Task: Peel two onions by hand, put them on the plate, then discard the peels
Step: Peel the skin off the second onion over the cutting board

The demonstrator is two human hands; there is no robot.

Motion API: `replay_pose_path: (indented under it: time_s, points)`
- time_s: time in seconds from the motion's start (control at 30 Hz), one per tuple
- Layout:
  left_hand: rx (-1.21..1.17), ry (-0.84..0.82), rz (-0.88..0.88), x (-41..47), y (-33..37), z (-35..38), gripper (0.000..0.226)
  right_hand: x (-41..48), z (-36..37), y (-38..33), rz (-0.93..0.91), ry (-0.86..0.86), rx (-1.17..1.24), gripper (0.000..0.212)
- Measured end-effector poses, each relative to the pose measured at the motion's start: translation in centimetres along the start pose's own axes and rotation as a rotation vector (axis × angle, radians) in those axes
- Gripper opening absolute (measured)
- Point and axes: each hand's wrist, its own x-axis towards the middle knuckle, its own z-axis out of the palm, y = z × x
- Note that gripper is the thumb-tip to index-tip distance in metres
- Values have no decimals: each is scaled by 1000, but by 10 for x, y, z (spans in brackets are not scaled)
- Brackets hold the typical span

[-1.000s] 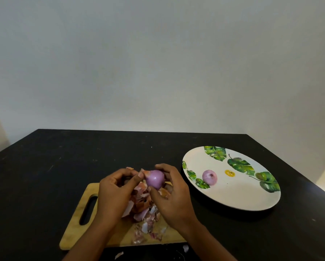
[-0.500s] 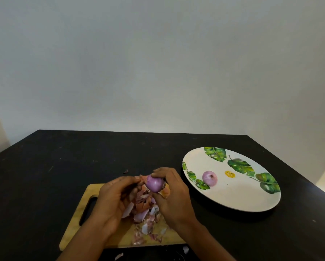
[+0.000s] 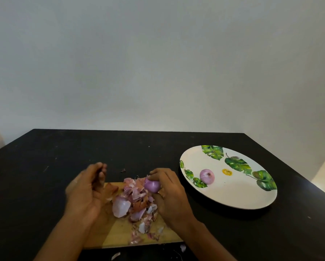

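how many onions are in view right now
2. One peeled onion lies on the plate near its left rim; the second onion is gripped by the right hand above the peel pile on the cutting board.

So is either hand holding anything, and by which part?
The right hand holds an onion, fingers curled over its top and right side. The left hand is blurred but seems to hold nothing.
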Motion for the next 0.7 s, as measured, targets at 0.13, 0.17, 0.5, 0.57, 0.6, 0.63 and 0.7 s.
replay_pose_path:
  time_s: [0.13,0.17,0.5,0.57,0.6,0.63,0.7]
  points:
    - [622,-69,317,3,-14,-5,22,-1,1,2,75,21,66,41]
    - [796,-116,434,3,-18,-5,18,-1,1,3,83,13,70,42]
    - [1445,-585,1178,13,-44,-14,28,-1,-2,2,106,-21,159,42]
    - [1416,-609,1193,14,-42,-15,28,0,-4,1,106,-21,177,43]
    - [1402,-609,1191,13,-40,-14,28,1,-5,0,111,-32,189,45]
    - [1396,-615,1202,12,-39,-14,28,2,-7,-1,116,-46,199,46]
    - [1430,-642,1223,12,-36,-13,31,3,-9,-1,114,-80,209,46]
